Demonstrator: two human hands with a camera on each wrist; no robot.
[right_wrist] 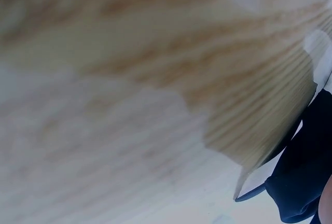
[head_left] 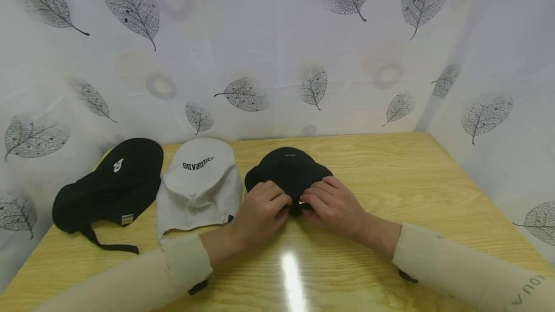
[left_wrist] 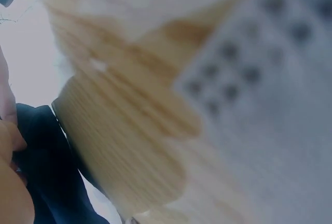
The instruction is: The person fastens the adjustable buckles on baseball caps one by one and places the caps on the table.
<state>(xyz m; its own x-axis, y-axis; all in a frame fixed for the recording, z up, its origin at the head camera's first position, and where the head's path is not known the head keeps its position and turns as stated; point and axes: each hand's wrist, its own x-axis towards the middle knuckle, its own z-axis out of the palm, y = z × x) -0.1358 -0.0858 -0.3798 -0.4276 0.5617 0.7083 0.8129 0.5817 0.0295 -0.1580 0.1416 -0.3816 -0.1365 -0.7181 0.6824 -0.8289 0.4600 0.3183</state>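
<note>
A black cap (head_left: 286, 167) lies on the wooden table in the middle of the head view, a small pale mark on its far part. My left hand (head_left: 265, 206) grips the near left edge of this cap with curled fingers. On the near right edge, my right hand (head_left: 334, 206) pinches the fabric close to a dark strap at the cap's near end. The two hands are a short gap apart. Dark cap fabric (left_wrist: 49, 167) shows beside the fingers in the left wrist view, and the same cap (right_wrist: 301, 172) appears at the right edge of the right wrist view.
Left of the hands lies a light grey cap (head_left: 201, 177) with dark lettering. Farther left is another black cap (head_left: 125, 177) with a white emblem and a loose strap (head_left: 108, 246). The wooden table (head_left: 412, 177) meets a leaf-patterned curtain (head_left: 277, 52) at its back edge.
</note>
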